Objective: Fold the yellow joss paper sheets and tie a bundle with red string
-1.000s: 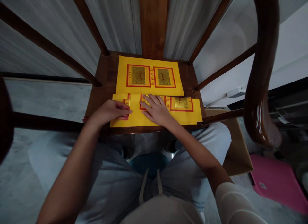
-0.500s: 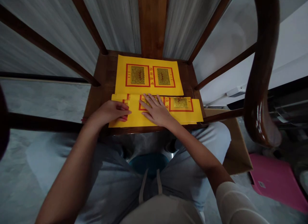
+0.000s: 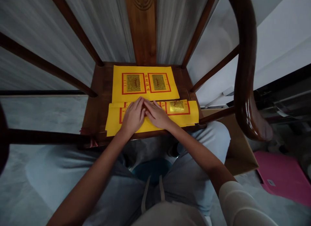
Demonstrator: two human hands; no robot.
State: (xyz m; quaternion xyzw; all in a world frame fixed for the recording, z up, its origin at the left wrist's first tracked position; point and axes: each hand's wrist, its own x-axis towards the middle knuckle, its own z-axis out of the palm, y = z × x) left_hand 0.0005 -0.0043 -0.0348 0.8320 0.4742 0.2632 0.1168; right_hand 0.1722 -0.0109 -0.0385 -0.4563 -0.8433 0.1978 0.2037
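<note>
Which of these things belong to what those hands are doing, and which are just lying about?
In use:
left hand and right hand, both on the near yellow paper
far yellow paper, similarly printed, so probably included
chair seat, bearing both

Lying about:
cardboard box
pink object
teal object

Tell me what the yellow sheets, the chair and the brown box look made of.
Yellow sheets: probably thin paper, evenly matte with crisp edges; their gold patches may be foil, since one glints.
Chair: likely varnished wood, with bright highlights on the armrest and grain on the back panel.
Brown box: apparently cardboard, unglossed, with thin walls.
</note>
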